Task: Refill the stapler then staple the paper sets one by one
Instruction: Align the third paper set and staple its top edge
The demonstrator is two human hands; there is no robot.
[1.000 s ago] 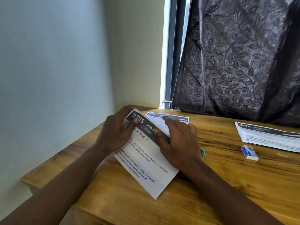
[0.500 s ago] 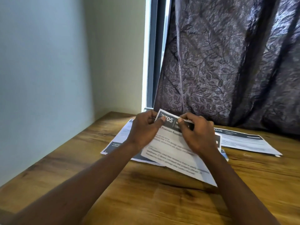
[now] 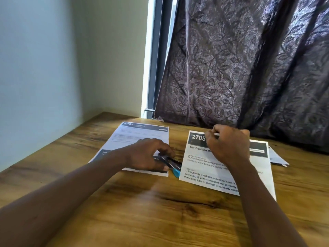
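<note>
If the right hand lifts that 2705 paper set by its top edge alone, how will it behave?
Probably floppy: the 2705 paper set is thin sheets, pinched only at the top edge by the right hand, so its bottom should droop. Likely light; sheets may slip apart.

Wood-grain counter (image 3: 160, 220) with printed papers spread along its far side.

A sheet headed 2731 (image 3: 138, 138) lies flat at the left, and a sheet headed 2705 (image 3: 204, 168) lies just beside it to the right. A blue-tipped stapler (image 3: 173, 166) sits in the narrow gap between them. More papers (image 3: 277, 157) show from under the 2705 sheet's right edge.
</note>
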